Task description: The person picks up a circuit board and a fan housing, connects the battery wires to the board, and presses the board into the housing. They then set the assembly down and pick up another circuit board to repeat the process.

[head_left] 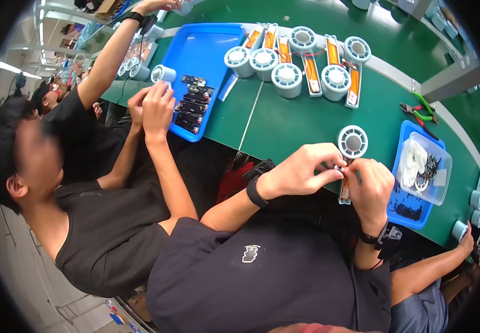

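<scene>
My left hand [301, 169] and my right hand [370, 191] meet just over the near edge of the green table [284, 122]. Together they pinch a small part at the top of a narrow orange strip in a white frame [344, 191]; the right hand's fingers wrap the strip. The part itself is too small to make out. A grey-white round reel [352, 141] lies on the table just above my hands. Both wrists carry black bands.
A co-worker at my left holds a reel [164, 73] beside a blue tray [195, 44] of black circuit boards [193, 102]. Several reels and orange strips [301, 61] line the far side. At right stand a blue tray [412, 213], a clear box [424, 166] and pliers [417, 111].
</scene>
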Demonstrator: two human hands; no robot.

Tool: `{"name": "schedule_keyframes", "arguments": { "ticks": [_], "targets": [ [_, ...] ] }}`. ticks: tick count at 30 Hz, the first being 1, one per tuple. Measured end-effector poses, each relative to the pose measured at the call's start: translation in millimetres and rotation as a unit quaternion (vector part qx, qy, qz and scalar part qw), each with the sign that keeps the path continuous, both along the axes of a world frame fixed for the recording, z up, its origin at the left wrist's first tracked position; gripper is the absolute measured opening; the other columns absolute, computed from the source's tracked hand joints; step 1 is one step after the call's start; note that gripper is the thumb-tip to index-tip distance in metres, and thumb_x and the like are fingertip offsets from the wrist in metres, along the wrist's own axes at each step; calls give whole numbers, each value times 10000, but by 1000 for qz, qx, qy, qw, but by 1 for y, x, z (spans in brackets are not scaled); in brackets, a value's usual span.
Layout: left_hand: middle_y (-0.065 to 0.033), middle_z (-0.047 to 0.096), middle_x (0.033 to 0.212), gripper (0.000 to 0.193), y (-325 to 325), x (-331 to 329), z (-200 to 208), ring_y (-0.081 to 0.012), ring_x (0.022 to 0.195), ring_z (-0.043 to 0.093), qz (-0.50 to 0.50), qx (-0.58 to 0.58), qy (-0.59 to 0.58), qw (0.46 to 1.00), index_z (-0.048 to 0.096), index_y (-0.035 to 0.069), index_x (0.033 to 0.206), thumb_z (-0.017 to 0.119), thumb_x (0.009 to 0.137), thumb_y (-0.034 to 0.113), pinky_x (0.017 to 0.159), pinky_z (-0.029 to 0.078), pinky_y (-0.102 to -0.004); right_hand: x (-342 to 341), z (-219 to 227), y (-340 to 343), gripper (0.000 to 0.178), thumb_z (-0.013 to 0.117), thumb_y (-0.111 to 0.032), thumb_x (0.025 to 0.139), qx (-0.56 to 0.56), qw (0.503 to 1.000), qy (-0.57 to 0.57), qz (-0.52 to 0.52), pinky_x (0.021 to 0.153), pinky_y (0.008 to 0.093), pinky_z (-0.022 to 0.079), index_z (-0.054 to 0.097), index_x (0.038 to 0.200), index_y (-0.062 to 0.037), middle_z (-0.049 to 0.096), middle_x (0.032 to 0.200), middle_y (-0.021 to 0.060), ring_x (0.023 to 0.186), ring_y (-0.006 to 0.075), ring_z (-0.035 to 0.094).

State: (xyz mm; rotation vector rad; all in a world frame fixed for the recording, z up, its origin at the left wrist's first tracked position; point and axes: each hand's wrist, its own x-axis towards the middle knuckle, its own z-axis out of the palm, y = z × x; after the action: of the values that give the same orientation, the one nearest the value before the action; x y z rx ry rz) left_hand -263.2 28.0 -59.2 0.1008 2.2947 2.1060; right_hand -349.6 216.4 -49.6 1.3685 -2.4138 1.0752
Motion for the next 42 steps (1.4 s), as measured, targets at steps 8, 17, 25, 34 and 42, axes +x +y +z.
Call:
{"name": "schedule_keyframes", "arguments": {
  "ticks": [8, 17, 25, 34, 42],
  "targets": [
    [-114, 673, 1066, 145, 1, -2, -2, -201, 975, 702, -27, 33, -22, 999, 645, -58, 1049, 695, 917, -27, 790, 624, -330, -1, -11, 2, 147, 763, -25, 770, -34, 999, 11, 17, 594, 376, 470, 630, 816, -67, 685, 772, 68, 647, 256, 642],
    [-69, 686, 975, 127, 15, 3, 22, -146, 902, 705, 29, -192, 131, 972, 644, -29, 1006, 711, 934, 52, 697, 579, -305, 20, -3, 8, 100, 755, -16, 816, -49, 993, -25, -105, 603, 376, 505, 663, 841, -43, 704, 790, 104, 692, 309, 671],
    [-85, 706, 828, 134, 20, -9, 26, -91, 674, 680, -38, 13, -45, 998, 637, -22, 1015, 711, 950, 68, 602, 532, -251, 30, 24, 29, 323, 854, -266, 815, 116, 930, -338, -86, 588, 371, 500, 686, 925, -13, 678, 727, 139, 644, 281, 671],
    [-110, 649, 1243, 344, 22, -37, 49, -315, 1259, 572, -72, -423, 159, 889, 660, 68, 1149, 778, 826, 60, 1000, 478, -474, 9, -4, 37, 388, 845, -309, 842, 17, 929, -367, -41, 649, 391, 546, 664, 976, 7, 699, 755, 143, 688, 266, 703],
    [-66, 609, 1302, 302, 8, -50, 20, -390, 1383, 422, -147, -513, 269, 802, 738, 166, 1073, 793, 779, 122, 1100, 335, -601, 6, 46, 32, 402, 807, -333, 873, 206, 860, -467, 17, 726, 474, 558, 672, 1027, 13, 720, 842, 231, 818, 410, 715]
  ]
}}
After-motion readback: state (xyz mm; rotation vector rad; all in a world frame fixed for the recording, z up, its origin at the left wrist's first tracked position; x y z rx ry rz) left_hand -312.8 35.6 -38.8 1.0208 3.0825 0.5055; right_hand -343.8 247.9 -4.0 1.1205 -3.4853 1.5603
